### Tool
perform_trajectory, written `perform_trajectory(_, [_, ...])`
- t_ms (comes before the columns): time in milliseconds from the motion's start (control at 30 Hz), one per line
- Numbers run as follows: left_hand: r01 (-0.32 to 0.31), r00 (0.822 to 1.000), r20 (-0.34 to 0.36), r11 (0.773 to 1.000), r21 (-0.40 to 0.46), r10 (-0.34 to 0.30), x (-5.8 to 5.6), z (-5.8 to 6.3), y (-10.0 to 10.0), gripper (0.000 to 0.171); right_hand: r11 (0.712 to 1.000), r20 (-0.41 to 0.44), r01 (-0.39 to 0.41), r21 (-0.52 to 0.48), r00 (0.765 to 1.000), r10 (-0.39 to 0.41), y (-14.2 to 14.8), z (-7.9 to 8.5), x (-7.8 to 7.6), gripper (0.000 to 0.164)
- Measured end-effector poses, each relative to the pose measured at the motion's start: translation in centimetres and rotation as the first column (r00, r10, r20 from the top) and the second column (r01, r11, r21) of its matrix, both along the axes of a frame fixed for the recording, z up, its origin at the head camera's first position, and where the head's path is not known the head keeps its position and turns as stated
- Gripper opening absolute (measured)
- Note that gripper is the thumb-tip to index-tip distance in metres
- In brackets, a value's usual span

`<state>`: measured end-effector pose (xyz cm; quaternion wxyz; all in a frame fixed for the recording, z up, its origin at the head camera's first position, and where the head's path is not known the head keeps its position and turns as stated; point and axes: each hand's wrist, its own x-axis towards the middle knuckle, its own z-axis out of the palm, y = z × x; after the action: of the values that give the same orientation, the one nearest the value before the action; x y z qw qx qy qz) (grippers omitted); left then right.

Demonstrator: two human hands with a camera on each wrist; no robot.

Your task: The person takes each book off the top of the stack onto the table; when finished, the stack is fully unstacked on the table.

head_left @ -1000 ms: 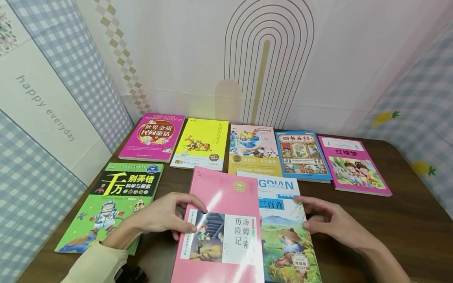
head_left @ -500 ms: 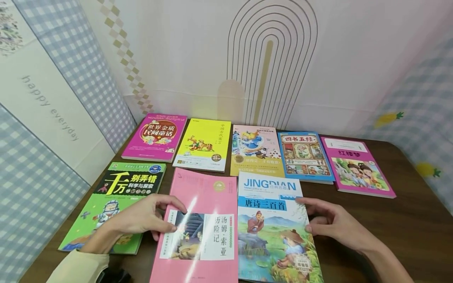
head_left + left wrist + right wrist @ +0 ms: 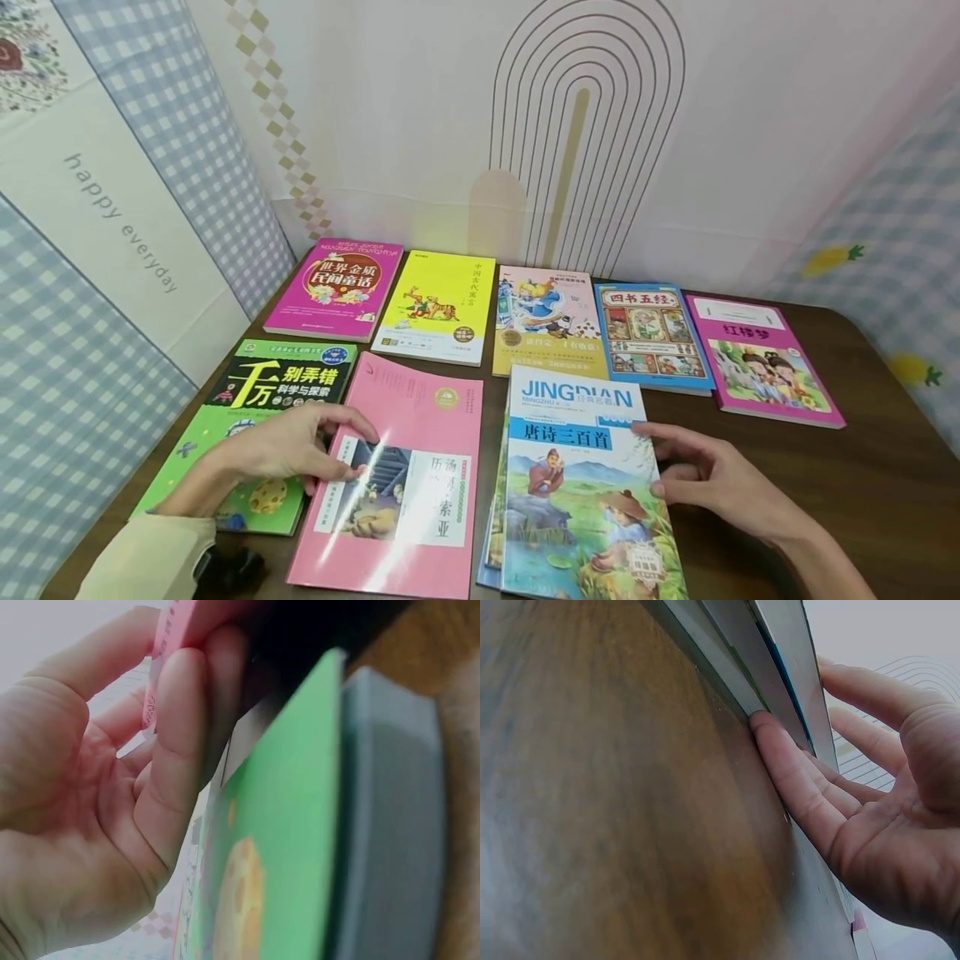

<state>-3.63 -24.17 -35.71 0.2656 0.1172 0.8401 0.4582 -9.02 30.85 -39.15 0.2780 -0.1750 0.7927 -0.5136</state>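
The pink book (image 3: pixel 408 408) has its left edge between the thumb and fingers of my left hand (image 3: pixel 277 458). In the left wrist view, fingers lie under that pink book's edge (image 3: pixel 171 645), beside the green book (image 3: pixel 292 802). To the right is a white-and-blue book with a landscape cover (image 3: pixel 581 508), on top of other books (image 3: pixel 491 542) whose left edges peek out. My right hand (image 3: pixel 712 479) touches the right side of this stack. In the right wrist view, its fairly straight fingertips (image 3: pixel 769 727) rest against the book edges (image 3: pixel 757 667).
Along the back of the brown table (image 3: pixel 862 500) lie a magenta book (image 3: pixel 337 287), a yellow book (image 3: pixel 438 304), a pink-and-gold book (image 3: pixel 551 321), a blue book (image 3: pixel 652 337) and another magenta book (image 3: pixel 765 358). The green book (image 3: pixel 183 467) also lies at the left.
The pink book has moved left with my left hand, off the white-and-blue book, whose cover now shows fully. Lower books of the stack now show. My right hand stays beside it.
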Motion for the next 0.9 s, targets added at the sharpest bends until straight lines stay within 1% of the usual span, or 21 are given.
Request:
perform_trajectory(167, [-0.015,1.000,0.002,0.999,-0.034,0.015,-0.30,0.15,-0.05,0.045,1.000,-0.016,-0.002,0.001,1.000,0.002,-0.09,-0.01,0.05,0.061])
perform_trajectory(300, [-0.046,0.999,-0.008,0.997,-0.069,0.046,-0.34,0.12,-0.10,0.048,1.000,-0.021,-0.002,0.003,1.000,0.002,-0.07,0.06,0.04,0.061])
perform_trajectory(400, [-0.065,0.998,-0.018,0.994,-0.090,0.064,-0.36,0.15,-0.07,0.050,1.000,-0.007,0.012,0.004,1.000,-0.012,0.02,0.05,0.09,0.062])
perform_trajectory(600, [-0.082,0.996,-0.028,0.993,-0.088,0.080,-0.28,0.18,-0.14,0.053,1.000,-0.002,0.005,-0.014,1.000,-0.005,0.12,-0.17,-0.06,0.063])
perform_trajectory(900, [-0.098,0.995,-0.018,0.991,-0.089,0.097,-0.46,0.08,-0.03,0.054,0.999,-0.001,-0.008,-0.042,1.000,0.008,0.27,-0.35,-0.10,0.063])
